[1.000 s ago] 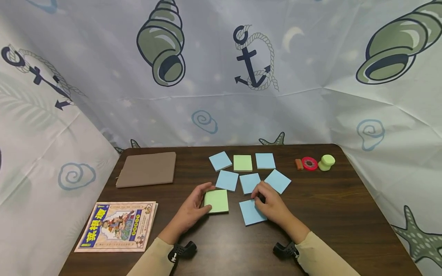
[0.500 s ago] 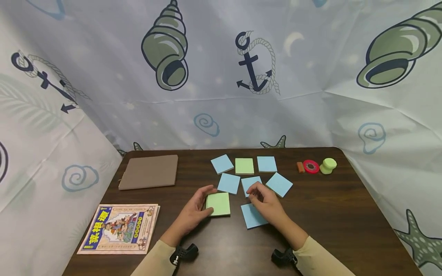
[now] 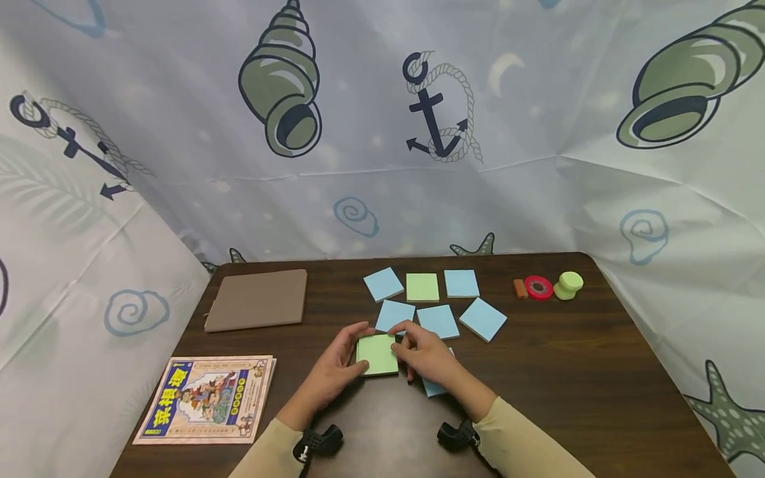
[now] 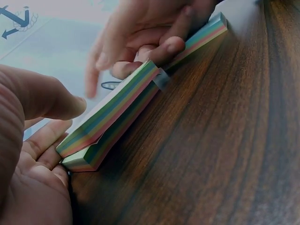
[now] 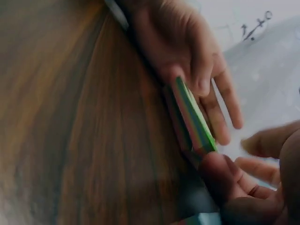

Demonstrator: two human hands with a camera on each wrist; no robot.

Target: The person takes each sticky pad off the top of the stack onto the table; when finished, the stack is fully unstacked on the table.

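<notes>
Green notepad (image 3: 377,354) lies flat at lower centre between both hands, left hand (image 3: 331,369) gripping its left edge, right hand (image 3: 427,359) pinching its right edge

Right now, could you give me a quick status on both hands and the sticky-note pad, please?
Left hand grips green-topped pad at its left edge. Right hand pinches pad's right edge, sheets lifting. Loose blue note beneath right hand; nothing blocking.

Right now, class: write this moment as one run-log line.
left hand: grips green notepad | right hand: fingers on notepad's right edge | loose notes: spread behind | table: book at left
</notes>
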